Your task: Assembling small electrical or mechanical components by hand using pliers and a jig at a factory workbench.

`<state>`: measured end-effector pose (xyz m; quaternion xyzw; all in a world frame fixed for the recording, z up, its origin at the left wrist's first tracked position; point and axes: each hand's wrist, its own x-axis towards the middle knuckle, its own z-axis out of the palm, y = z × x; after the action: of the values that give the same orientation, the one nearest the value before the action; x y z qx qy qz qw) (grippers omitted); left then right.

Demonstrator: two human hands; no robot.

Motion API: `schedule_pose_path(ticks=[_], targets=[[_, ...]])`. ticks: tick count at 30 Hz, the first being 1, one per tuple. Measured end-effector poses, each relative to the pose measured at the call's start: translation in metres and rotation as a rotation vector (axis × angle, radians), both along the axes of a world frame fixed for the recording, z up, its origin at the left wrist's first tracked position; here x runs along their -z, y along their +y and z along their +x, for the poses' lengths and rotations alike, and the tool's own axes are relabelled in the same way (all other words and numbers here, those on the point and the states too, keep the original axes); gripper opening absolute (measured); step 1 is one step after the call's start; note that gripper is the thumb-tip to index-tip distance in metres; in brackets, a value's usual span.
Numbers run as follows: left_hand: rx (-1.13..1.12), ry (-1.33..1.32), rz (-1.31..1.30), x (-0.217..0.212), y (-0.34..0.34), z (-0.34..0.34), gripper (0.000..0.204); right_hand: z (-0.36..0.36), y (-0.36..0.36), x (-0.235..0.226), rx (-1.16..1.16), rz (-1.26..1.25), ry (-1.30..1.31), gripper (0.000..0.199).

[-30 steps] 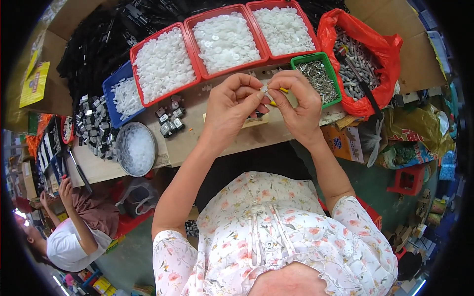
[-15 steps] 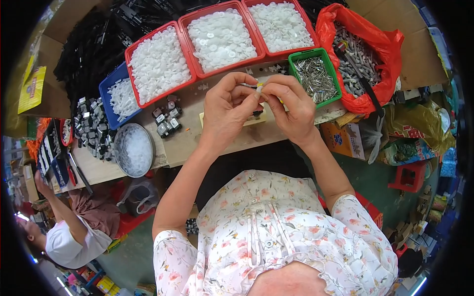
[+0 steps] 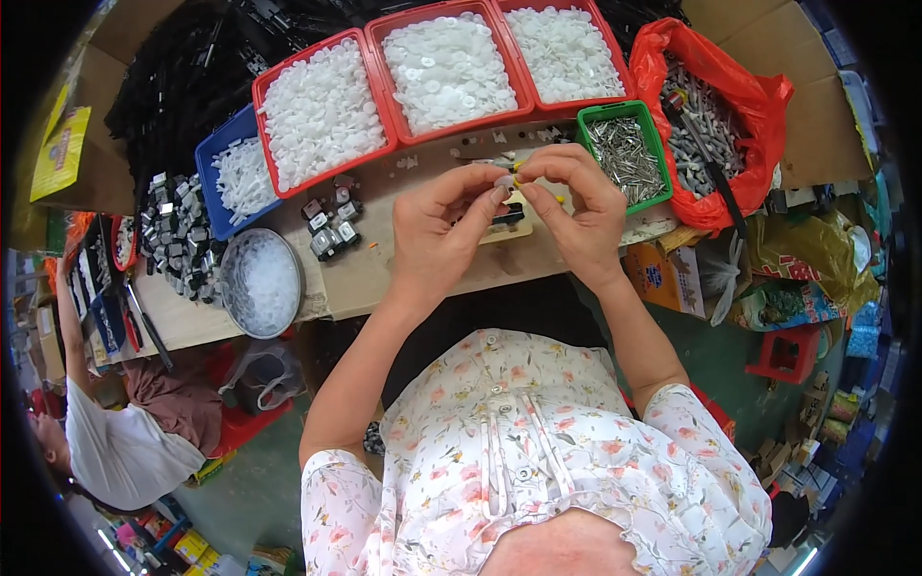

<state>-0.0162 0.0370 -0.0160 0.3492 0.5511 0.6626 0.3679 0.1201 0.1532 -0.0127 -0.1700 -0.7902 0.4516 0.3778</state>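
My left hand (image 3: 437, 230) pinches a small white plastic piece (image 3: 504, 181) between thumb and forefinger, above the bench. Fingertip to fingertip with it, my right hand (image 3: 579, 211) is closed in a pinch too; a speck of yellow shows there, but what it grips is too small to make out. Below and between the hands lies a cream-coloured block (image 3: 519, 228) with a dark part on it, partly covered by my fingers. Just beyond my right hand stands a green tray (image 3: 663, 189) of thin metal pins.
Red trays (image 3: 393, 115) of white plastic parts line the back. To the left are a blue tray (image 3: 204, 182), a metal bowl (image 3: 296, 288) with white pieces, and piled dark-and-silver parts (image 3: 178, 235). A red bag (image 3: 773, 106) of grey pieces sits right. A co-worker (image 3: 134, 446) sits left.
Both hands stay together, fingertips shifted slightly, with the white piece now showing more. The view has moved a little. The co-worker at left has stretched an arm farther forward.
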Motion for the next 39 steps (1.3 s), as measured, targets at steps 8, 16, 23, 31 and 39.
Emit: schedule_pose_path(ticks=[8, 16, 23, 31, 39], targets=[[-0.032, -0.023, 0.118, -0.001, -0.010, 0.008, 0.025, -0.003, -0.005, 0.001, -0.031, -0.061, 0.024, 0.012], [-0.018, 0.190, 0.066, 0.000, -0.014, 0.007, 0.027, 0.002, -0.010, 0.012, -0.093, -0.131, 0.100, 0.012], [-0.016, 0.421, -0.010, -0.003, -0.019, 0.002, 0.026, 0.007, -0.008, 0.001, -0.080, -0.083, 0.057, 0.014], [0.004, 0.479, 0.037, 0.001, -0.024, -0.004, 0.024, 0.003, -0.014, 0.002, -0.159, 0.053, -0.033, 0.012], [-0.007, 0.524, 0.037, 0.005, -0.030, -0.007, 0.024, -0.002, -0.020, 0.003, -0.175, 0.163, -0.066, 0.015]])
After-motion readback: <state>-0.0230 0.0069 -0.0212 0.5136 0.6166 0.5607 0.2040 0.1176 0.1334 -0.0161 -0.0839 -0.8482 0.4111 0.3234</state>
